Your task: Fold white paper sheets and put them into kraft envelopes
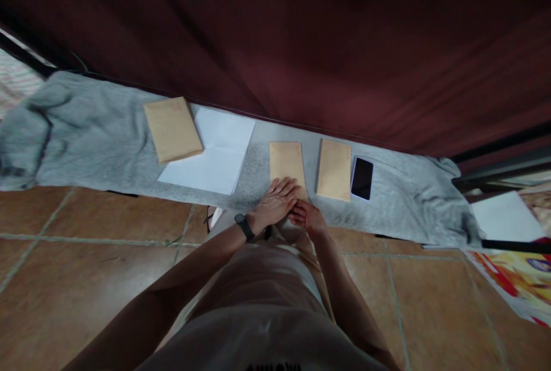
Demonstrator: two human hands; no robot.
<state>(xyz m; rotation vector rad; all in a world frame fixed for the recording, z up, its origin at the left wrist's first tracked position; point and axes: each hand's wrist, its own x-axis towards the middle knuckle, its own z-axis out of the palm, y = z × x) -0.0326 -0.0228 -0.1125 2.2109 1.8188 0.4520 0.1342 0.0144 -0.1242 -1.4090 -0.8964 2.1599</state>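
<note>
Brown paper envelopes number three here, all lying on the grey cloth (107,141) that we have spread along the tiled floor (86,267) at the foot of a dark red curtain (301,32). We count the far-left envelope (173,128), which overlaps a corner of the white paper, then the middle envelope (286,163) in front of us, then the right envelope (334,169) just beside it. White sheets on the cloth come to one, the white paper (215,155), folded open and lying between the far-left envelope and the middle one. One black phone (362,178) lies face up just right of the right envelope, its edge close against it.

Our left hand (275,203) is spread open and flat, fingers together and extended, palm pressing on the near end of the middle envelope; a black watch (244,226) sits on that wrist. Our right hand (306,215) is curled loosely, fingers bent at the near right corner of the same envelope, just beside the left hand. Whether those fingers actually pinch the paper's edge we cannot tell, since the left hand and the blur hide the contact. Our knees and pale clothing fill the near middle of the view.
</note>
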